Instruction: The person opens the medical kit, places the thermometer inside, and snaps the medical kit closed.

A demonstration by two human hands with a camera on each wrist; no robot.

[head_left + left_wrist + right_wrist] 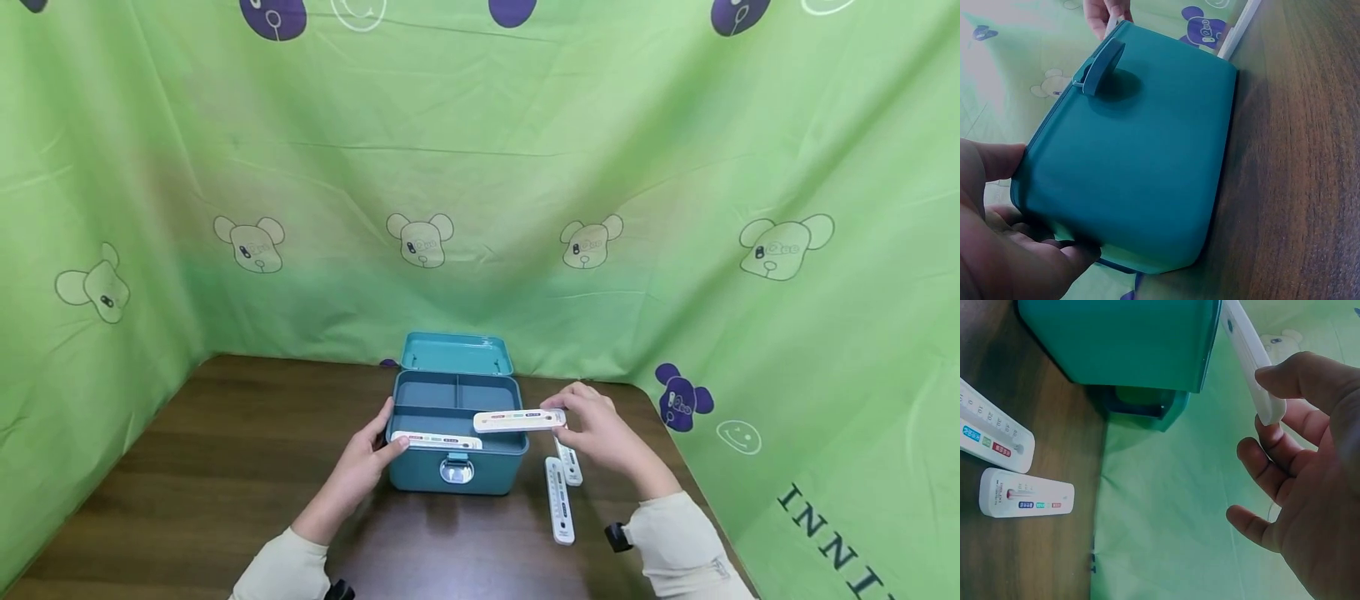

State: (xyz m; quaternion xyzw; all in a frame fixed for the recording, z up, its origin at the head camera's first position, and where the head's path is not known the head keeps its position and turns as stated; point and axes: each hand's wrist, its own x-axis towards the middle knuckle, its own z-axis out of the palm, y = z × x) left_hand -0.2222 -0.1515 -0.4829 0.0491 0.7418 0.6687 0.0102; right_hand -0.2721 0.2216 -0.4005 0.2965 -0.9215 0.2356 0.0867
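A teal storage box (486, 477) stands on the table with its lid swung back. My left hand (356, 471) grips the box's left side, thumb at the rim and fingers around the corner, as the left wrist view shows. Between thumb and fingers my right hand (606, 433) pinches one end of a flat white thermometer (517, 420). That thermometer lies level over the right part of the open box, its far end pointing left. Another white thermometer (442, 442) sits inside, along the front wall. Both wrists wear dark straps.
Right of the box, two more white thermometers, a nearer one (558, 504) and a farther one (1027, 492), lie on the brown wooden table (225, 467). The open lid (456, 354) leans back near the green printed cloth (495, 292). A divider splits the box's rear tray.
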